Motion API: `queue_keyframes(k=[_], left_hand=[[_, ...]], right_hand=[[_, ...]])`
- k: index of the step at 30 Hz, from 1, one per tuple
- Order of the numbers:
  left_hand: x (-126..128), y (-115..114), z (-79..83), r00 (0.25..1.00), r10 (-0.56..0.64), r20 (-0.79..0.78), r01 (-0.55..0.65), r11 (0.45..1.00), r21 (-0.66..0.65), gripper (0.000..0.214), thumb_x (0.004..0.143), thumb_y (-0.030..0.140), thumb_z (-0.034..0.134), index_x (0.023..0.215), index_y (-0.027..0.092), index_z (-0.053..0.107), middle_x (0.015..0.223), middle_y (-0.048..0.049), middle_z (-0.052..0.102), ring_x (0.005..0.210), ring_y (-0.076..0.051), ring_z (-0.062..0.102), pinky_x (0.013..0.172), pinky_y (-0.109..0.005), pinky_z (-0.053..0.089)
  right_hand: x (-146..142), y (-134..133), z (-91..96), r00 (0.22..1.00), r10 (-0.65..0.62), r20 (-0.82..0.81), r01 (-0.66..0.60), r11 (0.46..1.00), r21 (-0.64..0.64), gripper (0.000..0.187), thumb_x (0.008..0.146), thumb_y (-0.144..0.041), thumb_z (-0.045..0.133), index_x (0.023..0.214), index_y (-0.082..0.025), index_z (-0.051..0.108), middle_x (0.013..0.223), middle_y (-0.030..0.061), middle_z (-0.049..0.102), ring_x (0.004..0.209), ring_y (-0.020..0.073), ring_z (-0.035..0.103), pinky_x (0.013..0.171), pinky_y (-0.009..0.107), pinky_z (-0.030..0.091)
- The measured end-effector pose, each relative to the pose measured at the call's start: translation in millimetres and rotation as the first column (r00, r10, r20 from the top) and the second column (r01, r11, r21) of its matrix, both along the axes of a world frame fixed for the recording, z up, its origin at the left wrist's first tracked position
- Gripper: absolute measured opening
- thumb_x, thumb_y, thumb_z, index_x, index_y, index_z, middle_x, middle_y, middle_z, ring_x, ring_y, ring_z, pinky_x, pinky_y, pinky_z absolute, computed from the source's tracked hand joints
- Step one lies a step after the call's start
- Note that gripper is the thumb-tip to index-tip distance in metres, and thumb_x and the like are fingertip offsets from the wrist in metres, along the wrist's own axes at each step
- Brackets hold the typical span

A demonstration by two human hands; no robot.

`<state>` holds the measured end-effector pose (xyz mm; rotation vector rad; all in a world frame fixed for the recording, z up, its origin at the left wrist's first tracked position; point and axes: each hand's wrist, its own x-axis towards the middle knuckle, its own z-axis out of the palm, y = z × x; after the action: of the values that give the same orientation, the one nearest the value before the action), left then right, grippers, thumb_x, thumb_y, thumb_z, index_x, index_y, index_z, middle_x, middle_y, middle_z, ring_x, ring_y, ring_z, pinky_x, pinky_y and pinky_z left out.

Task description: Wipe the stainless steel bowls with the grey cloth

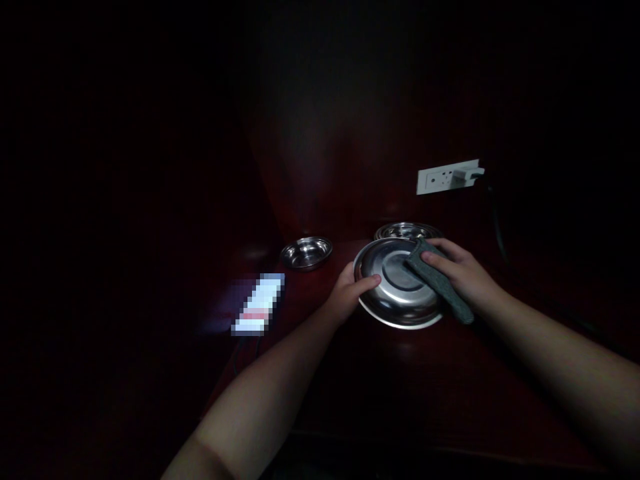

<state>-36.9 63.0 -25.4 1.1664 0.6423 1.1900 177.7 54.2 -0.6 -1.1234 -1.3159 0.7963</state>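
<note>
My left hand [349, 291] grips the left rim of a shiny steel dish [395, 297], thumb across its face, holding it tilted above a dark red wooden table [400, 380]. My right hand [463, 273] presses a grey cloth [440, 283] against the dish's right side, fingers closed over the cloth. The cloth's end hangs down past the rim.
A small steel bowl [307, 253] stands on the table to the left. Another steel dish [406, 231] lies just behind the held one. A lit phone screen [259, 304] rests at the left. A white wall socket [445, 178] with a plug and dark cable is at the back right.
</note>
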Motion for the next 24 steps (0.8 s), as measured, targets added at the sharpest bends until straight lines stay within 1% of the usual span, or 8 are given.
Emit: queue_keyframes(k=[5,9,12,17,20,22,24], left_hand=[[-1.4,0.0,0.3,0.999,-0.003,-0.033,0.002,1.000,-0.021,0.051,0.059,0.033,0.082,0.104,0.016,0.063,0.097,-0.0063,0.069,0.090,-0.021,0.063,0.089,-0.037,0.045],[-1.3,-3.3,3.7,0.998,-0.018,-0.053,0.017,1.000,-0.022,0.049,0.060,0.033,0.081,0.103,0.015,0.064,0.094,-0.0054,0.069,0.087,-0.020,0.062,0.088,-0.035,0.044],[-0.3,-7.1,7.1,0.999,-0.017,-0.050,0.016,1.000,-0.020,0.047,0.060,0.032,0.081,0.100,0.015,0.064,0.091,-0.0047,0.069,0.085,-0.020,0.062,0.087,-0.035,0.044],[0.1,-8.4,7.9,0.998,-0.008,-0.066,0.008,1.000,-0.008,0.045,0.060,0.033,0.081,0.098,0.015,0.065,0.091,-0.0049,0.069,0.085,-0.020,0.062,0.084,-0.034,0.044],[-1.0,-4.3,4.6,0.998,-0.012,-0.061,0.012,1.000,-0.008,0.047,0.060,0.034,0.081,0.100,0.015,0.064,0.093,-0.0048,0.068,0.085,-0.020,0.062,0.083,-0.033,0.044],[-2.3,-1.3,2.8,1.000,-0.004,-0.023,0.004,1.000,-0.020,0.048,0.060,0.035,0.081,0.100,0.015,0.063,0.091,-0.0038,0.067,0.084,-0.018,0.061,0.081,-0.031,0.045],[-3.8,0.2,2.3,0.999,0.002,0.043,0.000,0.999,-0.047,0.048,0.061,0.036,0.080,0.100,0.016,0.062,0.090,-0.0028,0.066,0.081,-0.017,0.061,0.079,-0.031,0.046]], right_hand=[[1.8,-0.1,0.9,0.997,0.081,0.015,-0.080,0.996,-0.039,0.031,0.071,-0.047,0.075,0.092,-0.027,0.069,0.088,-0.0001,0.072,0.077,0.0215,0.067,0.072,0.036,0.054],[3.3,0.9,0.8,0.991,0.132,0.032,-0.130,0.990,-0.061,0.034,0.071,-0.048,0.075,0.096,-0.026,0.070,0.093,0.0013,0.073,0.081,0.0230,0.068,0.074,0.038,0.054],[4.3,2.1,0.6,0.988,0.147,0.036,-0.145,0.987,-0.062,0.035,0.069,-0.049,0.075,0.096,-0.026,0.070,0.096,0.0015,0.074,0.082,0.0237,0.069,0.074,0.038,0.055],[2.6,1.5,1.3,0.989,0.145,0.029,-0.144,0.989,-0.044,0.033,0.068,-0.048,0.076,0.092,-0.026,0.071,0.090,0.0007,0.074,0.080,0.0233,0.069,0.074,0.038,0.055],[-0.1,0.0,2.2,0.988,0.150,-0.027,-0.151,0.987,-0.047,0.032,0.067,-0.047,0.077,0.091,-0.027,0.070,0.085,0.0003,0.073,0.075,0.0227,0.069,0.070,0.038,0.055],[-1.5,-0.6,3.0,0.992,0.116,-0.058,-0.119,0.992,-0.048,0.033,0.065,-0.046,0.078,0.091,-0.027,0.069,0.083,0.0000,0.073,0.072,0.0225,0.068,0.067,0.037,0.055],[-1.9,-0.7,4.2,0.996,0.052,-0.075,-0.054,0.998,-0.025,0.034,0.063,-0.044,0.079,0.090,-0.027,0.068,0.081,-0.0002,0.071,0.070,0.0227,0.067,0.065,0.038,0.054]])
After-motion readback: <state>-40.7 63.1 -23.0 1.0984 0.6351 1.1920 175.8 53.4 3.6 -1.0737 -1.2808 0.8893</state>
